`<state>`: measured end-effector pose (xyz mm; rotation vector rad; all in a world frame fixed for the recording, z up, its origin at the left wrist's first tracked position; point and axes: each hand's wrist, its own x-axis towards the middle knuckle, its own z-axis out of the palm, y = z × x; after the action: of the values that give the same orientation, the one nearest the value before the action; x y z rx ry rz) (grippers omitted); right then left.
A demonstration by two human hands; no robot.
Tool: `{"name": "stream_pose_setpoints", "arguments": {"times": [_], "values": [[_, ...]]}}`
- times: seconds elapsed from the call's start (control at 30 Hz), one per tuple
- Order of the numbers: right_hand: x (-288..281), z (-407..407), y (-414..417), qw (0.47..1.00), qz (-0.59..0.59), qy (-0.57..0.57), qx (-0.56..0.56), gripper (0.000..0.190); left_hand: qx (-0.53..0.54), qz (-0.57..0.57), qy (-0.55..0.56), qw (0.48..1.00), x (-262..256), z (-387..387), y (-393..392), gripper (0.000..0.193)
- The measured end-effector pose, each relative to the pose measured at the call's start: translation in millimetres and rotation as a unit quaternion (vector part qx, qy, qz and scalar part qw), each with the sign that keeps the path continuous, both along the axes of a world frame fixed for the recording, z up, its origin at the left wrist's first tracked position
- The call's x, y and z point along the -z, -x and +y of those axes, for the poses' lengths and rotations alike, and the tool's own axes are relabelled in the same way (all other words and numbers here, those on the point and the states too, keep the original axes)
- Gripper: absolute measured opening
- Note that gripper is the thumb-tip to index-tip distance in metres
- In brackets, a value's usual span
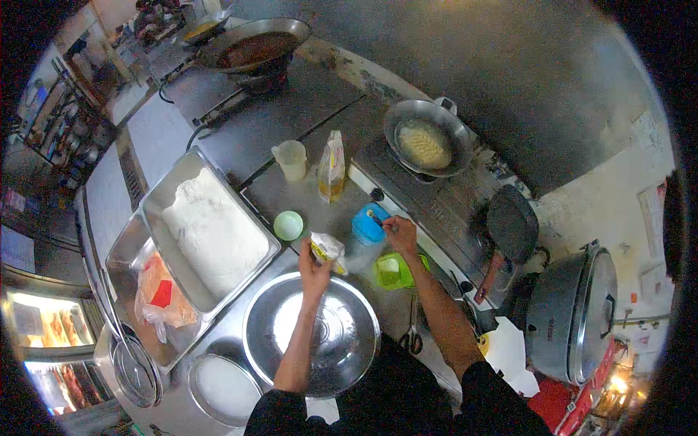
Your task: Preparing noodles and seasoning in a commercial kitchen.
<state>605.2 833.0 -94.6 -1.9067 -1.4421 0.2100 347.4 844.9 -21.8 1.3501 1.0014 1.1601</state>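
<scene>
My left hand (315, 272) grips a crumpled white and yellow packet (329, 249) above the rim of a large steel bowl (349, 332). With my right hand (402, 235) I hold a small spoon (374, 217) at a blue plastic container (366, 231); the contents of the spoon are too small to make out. Left of the packet stands a small pale green bowl (288, 225). Below my right hand sits a bright green container (402, 271) with something white inside. A pair of scissors (412, 339) lies beside the steel bowl.
A deep tray of white flour-like powder (218, 240) is at left. Ahead stand a plastic jug (292, 159) and a pouch of yellow liquid (332, 171). A wok of frying food (428, 143) sits on the stove, a dark pan (512, 222) nearby. A large cooker (564, 316) is at right.
</scene>
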Motion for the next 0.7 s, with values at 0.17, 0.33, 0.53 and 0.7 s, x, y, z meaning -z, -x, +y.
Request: {"name": "stream_pose_setpoints", "arguments": {"times": [0.17, 0.33, 0.53, 0.7], "values": [[-58.9, -13.0, 28.8, 0.996, 0.061, -0.040, 0.047, 0.015, -0.076, 0.012, -0.036, 0.996, -1.7, -21.5, 2.0, 0.067], [-189.6, -77.3, 95.1, 0.975, 0.201, 0.020, -0.090, 0.015, -0.011, 0.122, -0.013, 0.992, 2.3, -62.4, -10.3, 0.080], [-213.0, -146.8, 83.1, 0.997, -0.072, -0.016, 0.006, 0.021, 0.102, 0.133, -0.130, 0.977, -41.6, -117.2, -65.8, 0.070], [-227.6, -187.4, 86.7, 0.989, -0.146, -0.005, -0.020, 0.014, 0.085, 0.149, -0.087, 0.981, -46.2, -160.8, -69.2, 0.066]]}}
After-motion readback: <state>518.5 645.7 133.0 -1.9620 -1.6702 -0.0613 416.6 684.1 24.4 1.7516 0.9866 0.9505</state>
